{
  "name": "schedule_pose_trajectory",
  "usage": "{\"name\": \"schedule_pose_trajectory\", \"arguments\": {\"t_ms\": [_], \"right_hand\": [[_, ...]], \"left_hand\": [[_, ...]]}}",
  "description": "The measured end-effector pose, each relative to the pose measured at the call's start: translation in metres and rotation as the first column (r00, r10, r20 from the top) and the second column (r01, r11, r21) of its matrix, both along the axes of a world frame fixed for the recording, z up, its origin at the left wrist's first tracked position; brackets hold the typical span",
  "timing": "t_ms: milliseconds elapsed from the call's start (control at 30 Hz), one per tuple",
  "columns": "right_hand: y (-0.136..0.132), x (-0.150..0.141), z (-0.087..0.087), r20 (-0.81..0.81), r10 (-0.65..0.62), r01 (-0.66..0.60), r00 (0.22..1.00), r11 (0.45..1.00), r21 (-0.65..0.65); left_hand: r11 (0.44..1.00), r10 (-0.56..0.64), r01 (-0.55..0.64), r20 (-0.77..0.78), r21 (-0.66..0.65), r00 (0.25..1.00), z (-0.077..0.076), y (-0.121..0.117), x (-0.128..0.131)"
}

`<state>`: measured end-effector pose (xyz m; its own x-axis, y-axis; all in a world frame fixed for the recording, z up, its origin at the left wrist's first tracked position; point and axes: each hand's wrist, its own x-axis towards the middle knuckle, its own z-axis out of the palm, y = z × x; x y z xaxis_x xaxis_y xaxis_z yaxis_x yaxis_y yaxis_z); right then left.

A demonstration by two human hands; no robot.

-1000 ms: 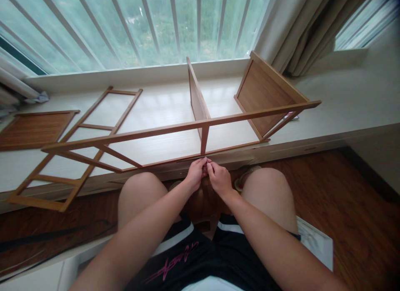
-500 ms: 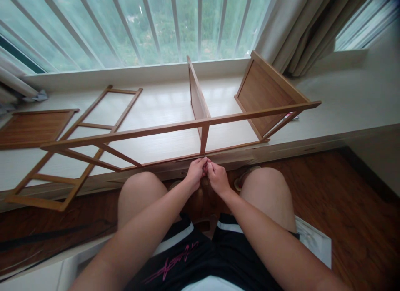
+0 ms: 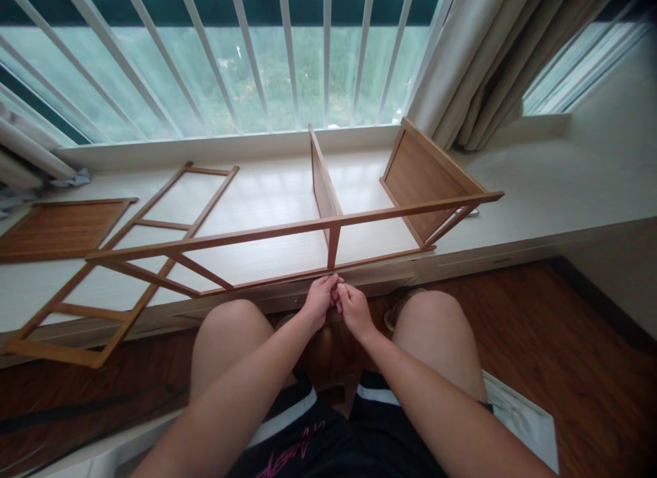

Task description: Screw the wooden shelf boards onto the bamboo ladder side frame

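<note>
My left hand (image 3: 319, 301) and my right hand (image 3: 355, 311) meet between my knees, fingertips pinched together. Whatever they hold, if anything, is too small or hidden to make out. Just beyond them stands a partly joined wooden rack (image 3: 256, 233), with a long side frame running across the view. Two wooden panels are attached to it: a middle panel (image 3: 324, 183) and an end panel (image 3: 436, 177) at the right. My fingers are close to the rack's lower rail, below the middle crosspiece; I cannot tell whether they touch it.
A loose ladder-like wooden frame (image 3: 189, 226) lies at the left, overhanging the ledge's front edge. Farther left lies a wooden panel (image 3: 66, 224). The white window ledge (image 3: 534, 183) carries these parts. Behind are a barred window (image 3: 308, 67) and a beige curtain (image 3: 477, 60).
The camera view has tilted up a little, so the rack and ledge appear lower. Both hands stay together, with only small finger movement.
</note>
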<state>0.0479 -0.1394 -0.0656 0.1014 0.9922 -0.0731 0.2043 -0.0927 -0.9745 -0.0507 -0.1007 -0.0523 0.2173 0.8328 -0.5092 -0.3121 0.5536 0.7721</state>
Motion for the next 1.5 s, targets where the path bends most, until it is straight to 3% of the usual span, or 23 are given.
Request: {"name": "schedule_pose_trajectory", "arguments": {"t_ms": [233, 567, 767, 1133, 1233, 1367, 1500], "right_hand": [[-0.001, 0.001, 0.005, 0.185, -0.004, -0.002, 0.983, 0.999, 0.033], [0.004, 0.007, 0.004, 0.372, 0.018, -0.010, 0.928, 1.000, -0.022], [0.007, 0.006, -0.004, 0.367, 0.025, -0.010, 0.930, 0.999, -0.043], [0.007, -0.004, 0.001, 0.381, 0.054, -0.063, 0.923, 0.998, 0.012], [0.008, -0.003, 0.003, 0.507, 0.066, -0.067, 0.859, 0.998, -0.016], [0.008, 0.000, 0.010, 0.712, 0.091, -0.047, 0.696, 0.996, -0.081], [0.008, -0.002, 0.021, 0.806, 0.132, -0.047, 0.576, 0.991, -0.129]], "left_hand": [[1.000, 0.027, -0.027, -0.003, -0.001, 1.000, -0.003, 0.001, -0.002], [0.999, 0.025, -0.024, 0.002, -0.030, 1.000, -0.009, 0.001, -0.003], [0.997, 0.057, -0.055, 0.034, -0.061, 0.998, -0.005, 0.000, -0.002], [0.992, 0.105, -0.095, 0.137, -0.078, 0.985, -0.011, 0.002, -0.004], [0.993, 0.097, -0.085, 0.150, -0.084, 0.984, -0.009, 0.003, -0.004], [0.993, 0.080, -0.068, 0.136, -0.092, 0.987, -0.005, 0.002, -0.003], [0.995, 0.066, -0.054, 0.142, -0.085, 0.988, -0.005, 0.003, -0.004]]}}
